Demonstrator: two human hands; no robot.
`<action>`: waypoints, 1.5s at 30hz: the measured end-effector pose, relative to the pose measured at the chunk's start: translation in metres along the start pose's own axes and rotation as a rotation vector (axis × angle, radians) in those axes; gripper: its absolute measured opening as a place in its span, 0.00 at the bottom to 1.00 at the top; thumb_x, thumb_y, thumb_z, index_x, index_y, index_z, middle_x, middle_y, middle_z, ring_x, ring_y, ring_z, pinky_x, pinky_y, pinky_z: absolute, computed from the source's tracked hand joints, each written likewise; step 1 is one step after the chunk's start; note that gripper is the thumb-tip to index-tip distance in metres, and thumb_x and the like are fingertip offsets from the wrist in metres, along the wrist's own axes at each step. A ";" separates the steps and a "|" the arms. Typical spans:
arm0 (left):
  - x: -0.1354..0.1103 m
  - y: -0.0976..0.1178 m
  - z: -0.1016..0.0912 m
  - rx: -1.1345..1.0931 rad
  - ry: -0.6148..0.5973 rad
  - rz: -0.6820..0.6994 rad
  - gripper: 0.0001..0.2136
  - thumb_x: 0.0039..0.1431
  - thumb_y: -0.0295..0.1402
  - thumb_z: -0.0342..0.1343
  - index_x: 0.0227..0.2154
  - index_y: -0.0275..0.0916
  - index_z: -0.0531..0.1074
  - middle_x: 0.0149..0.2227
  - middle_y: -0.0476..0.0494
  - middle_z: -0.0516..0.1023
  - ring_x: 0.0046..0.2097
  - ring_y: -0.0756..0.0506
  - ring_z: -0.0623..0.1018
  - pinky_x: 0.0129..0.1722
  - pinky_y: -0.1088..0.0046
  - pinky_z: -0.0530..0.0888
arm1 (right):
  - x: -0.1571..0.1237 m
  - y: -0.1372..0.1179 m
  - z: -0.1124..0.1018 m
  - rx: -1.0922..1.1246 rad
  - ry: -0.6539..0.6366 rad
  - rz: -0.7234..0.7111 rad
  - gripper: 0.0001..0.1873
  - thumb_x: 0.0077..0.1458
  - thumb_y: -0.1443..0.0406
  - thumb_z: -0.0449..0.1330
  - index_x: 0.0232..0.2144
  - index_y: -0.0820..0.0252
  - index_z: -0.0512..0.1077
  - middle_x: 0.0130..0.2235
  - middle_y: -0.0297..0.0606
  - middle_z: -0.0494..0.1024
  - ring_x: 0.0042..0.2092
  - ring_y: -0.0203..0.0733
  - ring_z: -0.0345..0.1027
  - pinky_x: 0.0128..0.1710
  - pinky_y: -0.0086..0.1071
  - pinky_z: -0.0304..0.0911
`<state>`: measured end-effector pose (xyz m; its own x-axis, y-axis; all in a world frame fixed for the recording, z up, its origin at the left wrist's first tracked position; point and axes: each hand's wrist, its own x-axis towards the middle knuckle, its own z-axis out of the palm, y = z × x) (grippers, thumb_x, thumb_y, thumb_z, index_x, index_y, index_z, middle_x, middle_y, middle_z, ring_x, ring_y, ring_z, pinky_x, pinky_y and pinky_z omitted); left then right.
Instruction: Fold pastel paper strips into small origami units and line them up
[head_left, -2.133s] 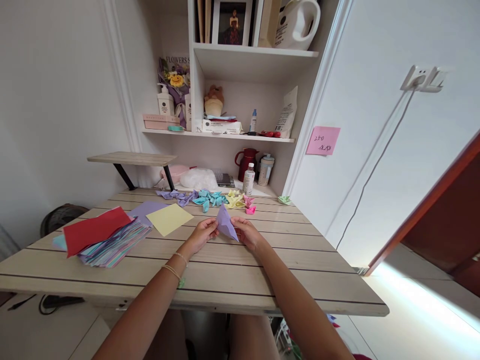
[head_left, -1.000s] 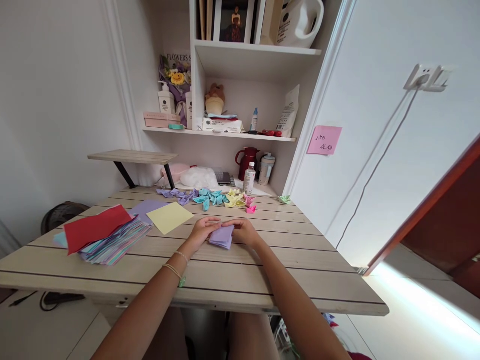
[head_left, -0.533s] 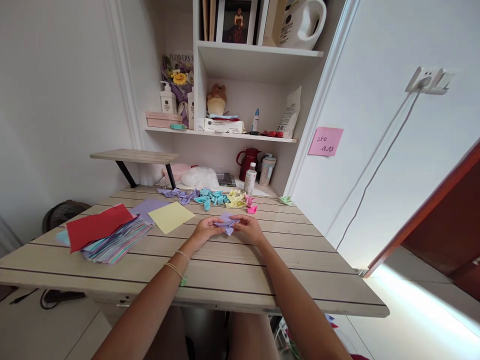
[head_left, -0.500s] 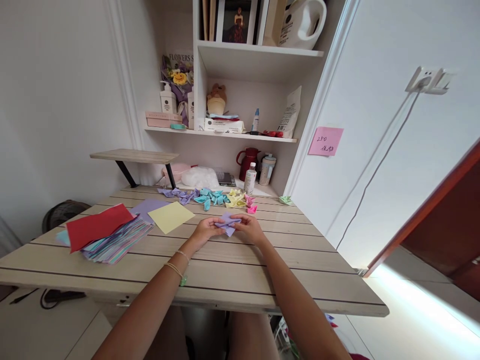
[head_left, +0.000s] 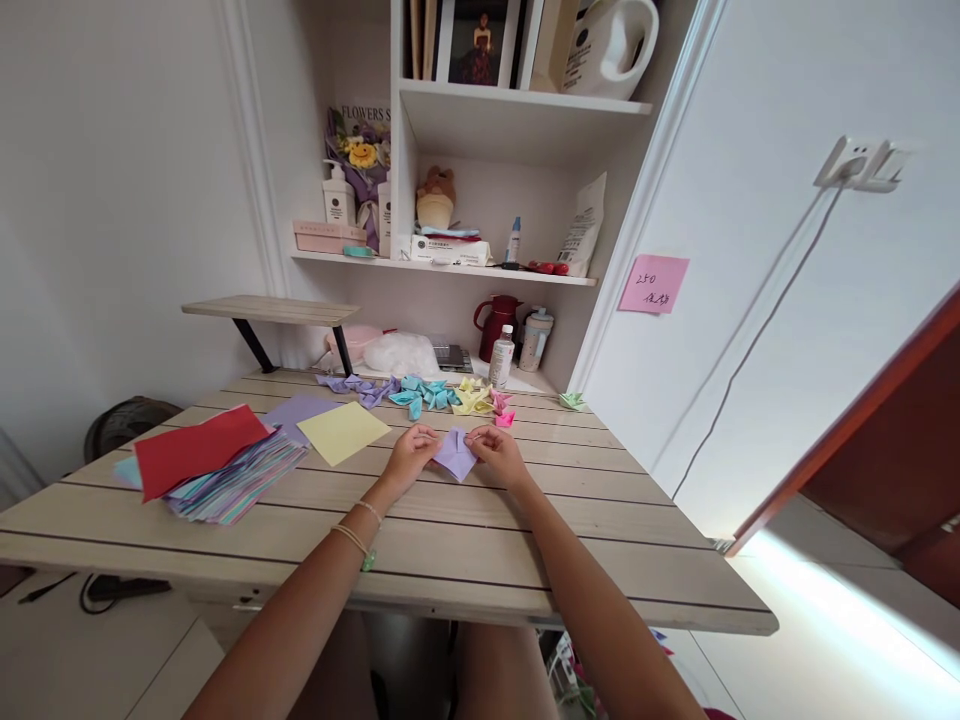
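A folded purple origami paper [head_left: 456,458] is held between my two hands above the middle of the table, its pointed lower corner toward me and a crease running down its centre. My left hand [head_left: 414,453] pinches its left edge, fingers closed. On the opposite edge, my right hand [head_left: 495,448] grips it between thumb and fingers. Behind the hands lie folded paper pieces in a row: purple ones [head_left: 367,390], blue ones [head_left: 421,394], yellow ones [head_left: 472,397] and pink ones [head_left: 503,412].
To the left sit a yellow sheet [head_left: 343,433], a red sheet [head_left: 201,450] and a stack of coloured paper [head_left: 238,482]. A bottle [head_left: 501,358] stands at the back by a dark red jug [head_left: 496,326]. One green folded piece [head_left: 571,400] lies at the right edge.
The purple paper has been opened from a narrower folded shape into a flatter, kite-like one. My hands have shifted slightly to its sides.
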<state>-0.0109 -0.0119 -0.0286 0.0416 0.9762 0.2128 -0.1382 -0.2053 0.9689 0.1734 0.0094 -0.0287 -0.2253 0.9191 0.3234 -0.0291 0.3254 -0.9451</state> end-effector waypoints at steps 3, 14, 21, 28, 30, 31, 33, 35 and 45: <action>-0.001 0.002 0.001 0.050 -0.007 0.050 0.13 0.40 0.34 0.62 0.30 0.34 0.72 0.30 0.42 0.77 0.32 0.47 0.75 0.33 0.73 0.71 | 0.000 0.005 -0.001 -0.058 -0.063 -0.005 0.22 0.36 0.53 0.65 0.32 0.63 0.74 0.26 0.37 0.75 0.26 0.36 0.66 0.26 0.30 0.63; -0.003 -0.001 0.000 0.184 -0.049 0.072 0.16 0.41 0.38 0.62 0.32 0.34 0.71 0.23 0.47 0.75 0.23 0.51 0.73 0.24 0.76 0.70 | -0.001 0.004 -0.005 -0.269 -0.047 -0.078 0.23 0.42 0.52 0.61 0.37 0.62 0.76 0.30 0.38 0.78 0.29 0.39 0.67 0.30 0.32 0.63; -0.001 -0.006 0.002 0.090 -0.094 0.047 0.16 0.44 0.41 0.59 0.31 0.35 0.68 0.26 0.45 0.75 0.25 0.51 0.74 0.27 0.74 0.72 | -0.002 0.007 -0.001 -0.239 -0.101 -0.002 0.23 0.44 0.50 0.58 0.33 0.62 0.77 0.26 0.36 0.77 0.29 0.42 0.70 0.31 0.33 0.65; -0.003 -0.005 0.004 0.119 -0.091 0.047 0.18 0.45 0.41 0.59 0.37 0.36 0.70 0.31 0.43 0.76 0.29 0.49 0.74 0.31 0.73 0.72 | -0.007 -0.001 0.004 -0.171 -0.173 0.012 0.22 0.45 0.51 0.58 0.34 0.62 0.77 0.26 0.37 0.77 0.31 0.43 0.70 0.32 0.34 0.65; -0.003 -0.006 0.004 0.122 -0.087 0.039 0.18 0.46 0.42 0.58 0.38 0.36 0.70 0.32 0.43 0.76 0.29 0.49 0.74 0.31 0.73 0.72 | -0.008 -0.003 0.005 -0.189 -0.164 -0.007 0.22 0.44 0.51 0.59 0.35 0.61 0.77 0.27 0.36 0.77 0.30 0.41 0.70 0.32 0.33 0.65; -0.003 -0.006 0.004 0.127 -0.086 0.038 0.18 0.46 0.42 0.58 0.38 0.36 0.70 0.32 0.43 0.76 0.30 0.49 0.74 0.31 0.73 0.72 | -0.009 -0.004 0.005 -0.193 -0.161 -0.011 0.21 0.44 0.51 0.59 0.35 0.60 0.77 0.28 0.36 0.78 0.30 0.41 0.69 0.31 0.32 0.65; -0.003 -0.006 0.004 0.138 -0.082 0.039 0.18 0.46 0.42 0.58 0.37 0.36 0.70 0.32 0.43 0.76 0.30 0.48 0.75 0.31 0.73 0.72 | -0.009 -0.004 0.005 -0.198 -0.162 -0.004 0.21 0.44 0.52 0.60 0.36 0.60 0.76 0.29 0.37 0.78 0.30 0.40 0.69 0.31 0.31 0.65; -0.004 -0.005 0.004 0.153 -0.084 0.042 0.17 0.47 0.42 0.58 0.37 0.36 0.70 0.32 0.43 0.76 0.30 0.48 0.75 0.31 0.72 0.72 | -0.009 -0.002 0.005 -0.190 -0.171 0.016 0.21 0.43 0.52 0.61 0.36 0.61 0.76 0.30 0.37 0.78 0.30 0.40 0.69 0.31 0.32 0.65; -0.007 -0.002 0.004 0.236 -0.072 0.069 0.14 0.46 0.41 0.58 0.33 0.37 0.71 0.28 0.45 0.75 0.30 0.47 0.75 0.31 0.73 0.71 | -0.004 0.009 0.004 -0.108 -0.197 0.050 0.23 0.44 0.51 0.59 0.38 0.60 0.74 0.32 0.37 0.77 0.31 0.42 0.72 0.34 0.36 0.68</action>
<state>-0.0066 -0.0189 -0.0317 0.1115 0.9535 0.2799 0.0916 -0.2903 0.9525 0.1697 0.0081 -0.0389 -0.4102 0.8768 0.2507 0.0889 0.3120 -0.9459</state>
